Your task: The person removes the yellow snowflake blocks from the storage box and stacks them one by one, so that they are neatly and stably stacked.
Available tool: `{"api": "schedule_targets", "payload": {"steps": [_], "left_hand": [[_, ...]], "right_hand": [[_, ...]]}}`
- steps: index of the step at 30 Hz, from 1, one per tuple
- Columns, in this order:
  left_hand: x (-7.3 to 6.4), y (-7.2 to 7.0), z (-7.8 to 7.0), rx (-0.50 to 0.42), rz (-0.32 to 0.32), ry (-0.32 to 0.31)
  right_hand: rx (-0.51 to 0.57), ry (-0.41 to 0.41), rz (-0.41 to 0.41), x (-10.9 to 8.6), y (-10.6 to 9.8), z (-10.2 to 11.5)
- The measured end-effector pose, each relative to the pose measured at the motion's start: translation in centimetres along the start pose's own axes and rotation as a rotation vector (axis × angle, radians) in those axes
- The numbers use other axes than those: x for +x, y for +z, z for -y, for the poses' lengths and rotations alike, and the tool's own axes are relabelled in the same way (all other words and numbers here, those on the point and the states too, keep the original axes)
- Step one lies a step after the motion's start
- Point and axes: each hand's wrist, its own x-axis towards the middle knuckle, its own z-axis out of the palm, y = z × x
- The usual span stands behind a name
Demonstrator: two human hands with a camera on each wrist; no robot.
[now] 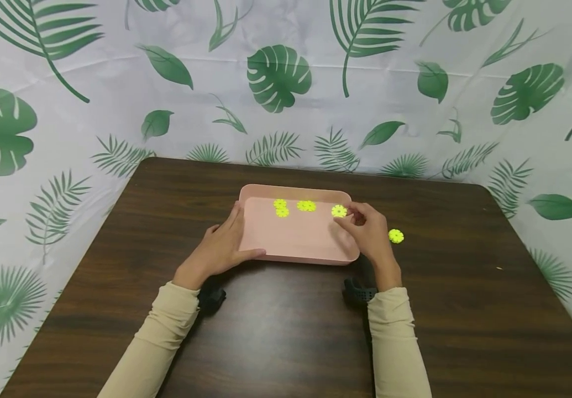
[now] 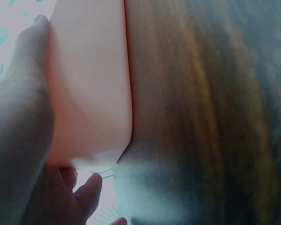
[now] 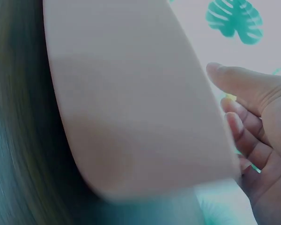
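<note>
A shallow pink tray (image 1: 295, 235) lies on the table, its outer wall filling much of both wrist views. My left hand (image 1: 218, 243) grips its near left corner, thumb along the front rim and fingers against the left wall. Over the tray's right end, my right hand (image 1: 370, 229) pinches a yellow flower-shaped disc (image 1: 338, 210) between thumb and fingertips. Mostly hidden by the fingers, a bit of yellow disc (image 3: 231, 97) shows in the right wrist view. Inside the tray lie a left pair of yellow discs (image 1: 281, 208) and a middle pair of yellow discs (image 1: 306, 205).
More yellow discs (image 1: 395, 236), seemingly overlapping, lie on the dark wooden table (image 1: 286, 331) just right of my right hand. A leaf-patterned cloth (image 1: 286, 127) hangs behind the table's far edge. Dark straps with devices (image 1: 211, 298) sit at both wrists.
</note>
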Motion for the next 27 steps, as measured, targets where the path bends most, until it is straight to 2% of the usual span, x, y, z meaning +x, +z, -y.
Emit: {"api": "schedule_targets", "payload": {"steps": [8, 16, 22, 27], "left_hand": [[0.0, -0.1, 0.1, 0.004, 0.001, -0.007], [0.0, 0.1, 0.2, 0.009, 0.011, -0.02], [0.0, 0.0, -0.1, 0.013, 0.012, -0.018], [0.0, -0.1, -0.3, 0.018, 0.015, -0.016]], "right_hand": [[-0.057, 0.052, -0.117, -0.9, -3.8, -2.9], [-0.109, 0.209, -0.175, -2.6, -7.2, -6.0], [-0.14, 0.293, -0.157, -3.7, -8.3, -8.0], [-0.181, 0.304, -0.107, -4.1, -8.6, -8.5]]}}
